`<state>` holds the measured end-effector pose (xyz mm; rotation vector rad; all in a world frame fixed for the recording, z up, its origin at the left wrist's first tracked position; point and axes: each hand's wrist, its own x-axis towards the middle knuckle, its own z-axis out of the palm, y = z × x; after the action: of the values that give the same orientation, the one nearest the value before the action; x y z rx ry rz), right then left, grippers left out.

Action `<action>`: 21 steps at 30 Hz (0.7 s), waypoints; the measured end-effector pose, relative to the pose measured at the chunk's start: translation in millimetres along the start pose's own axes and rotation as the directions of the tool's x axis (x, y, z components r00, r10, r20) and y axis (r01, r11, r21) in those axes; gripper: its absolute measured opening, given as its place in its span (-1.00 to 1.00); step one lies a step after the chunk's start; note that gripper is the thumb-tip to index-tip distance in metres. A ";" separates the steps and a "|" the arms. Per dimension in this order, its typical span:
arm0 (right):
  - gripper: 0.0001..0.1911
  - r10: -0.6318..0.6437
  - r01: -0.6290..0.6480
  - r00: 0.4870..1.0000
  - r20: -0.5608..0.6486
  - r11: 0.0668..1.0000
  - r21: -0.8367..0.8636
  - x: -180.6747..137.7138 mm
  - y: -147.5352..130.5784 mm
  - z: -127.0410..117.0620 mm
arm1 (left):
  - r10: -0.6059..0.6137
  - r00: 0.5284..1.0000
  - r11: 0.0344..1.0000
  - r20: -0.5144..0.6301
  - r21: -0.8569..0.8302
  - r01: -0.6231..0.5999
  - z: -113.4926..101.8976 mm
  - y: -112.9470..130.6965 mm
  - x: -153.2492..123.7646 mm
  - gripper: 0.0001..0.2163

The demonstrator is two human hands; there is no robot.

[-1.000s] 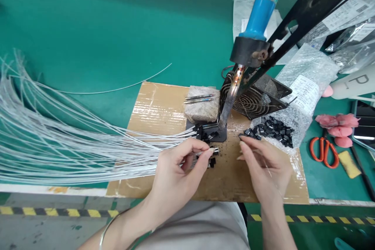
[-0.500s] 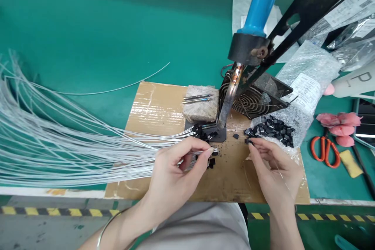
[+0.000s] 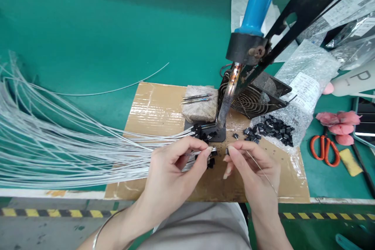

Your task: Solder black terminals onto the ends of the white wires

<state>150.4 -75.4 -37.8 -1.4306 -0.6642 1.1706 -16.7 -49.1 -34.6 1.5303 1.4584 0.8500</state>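
Note:
My left hand is closed in a pinch on the end of a thin white wire from the big fan of white wires spreading to the left. My right hand pinches a small black component at its fingertips, a few centimetres right of the wire's tip. A fine strand of solder wire runs back over that hand. Both hands hover over the taped cardboard sheet. Just beyond them stands a mounted soldering iron with a blue handle. A pile of black components lies to the right.
A wire-grille fan sits behind the iron, a sponge block with metal pins beside it. Plastic bags, orange scissors, pink finger cots and a yellow sponge lie at the right on the green mat.
My right hand reached to the pile of black components, then came back left with one pinched, close to the wire tip. My left hand stayed put on the wire.

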 end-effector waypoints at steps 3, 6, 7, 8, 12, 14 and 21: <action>-0.97 0.059 -0.060 0.998 0.016 0.996 0.062 -1.7 0.1 6.6 | -0.039 0.999 0.998 0.028 -0.056 0.040 -2.0 6.7 2.9 -0.89; -0.97 0.040 -0.047 0.996 0.079 0.995 0.088 -1.7 2.1 8.9 | -0.069 0.993 0.981 0.099 -0.174 0.086 -4.5 16.4 8.9 -0.88; -0.97 0.034 -0.043 0.995 0.092 0.995 0.091 -1.6 3.0 9.0 | -0.078 0.990 0.974 0.119 -0.203 0.101 -5.2 19.1 10.9 -0.88; -0.97 0.034 -0.043 0.995 0.097 0.995 0.093 -1.7 4.0 9.0 | -0.088 0.988 0.969 0.130 -0.220 0.115 -5.8 21.2 12.7 -0.87; -0.96 0.041 -0.051 0.994 0.100 0.994 0.099 -2.4 6.9 8.5 | -0.113 0.981 0.958 0.159 -0.244 0.150 -6.9 24.5 15.9 -0.87; -0.96 0.042 -0.054 0.994 0.102 0.992 0.113 -2.7 7.1 8.5 | -0.112 0.979 0.955 0.169 -0.254 0.153 -6.9 24.8 15.9 -0.88; -0.96 0.049 -0.057 0.995 0.083 0.994 0.097 -3.6 5.1 9.1 | -0.107 0.978 0.940 0.182 -0.303 0.159 -8.2 26.3 17.5 -0.86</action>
<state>139.7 -76.2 -40.7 -1.3302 -0.6177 1.2907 -11.2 -30.1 -8.7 1.2163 1.2244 0.8129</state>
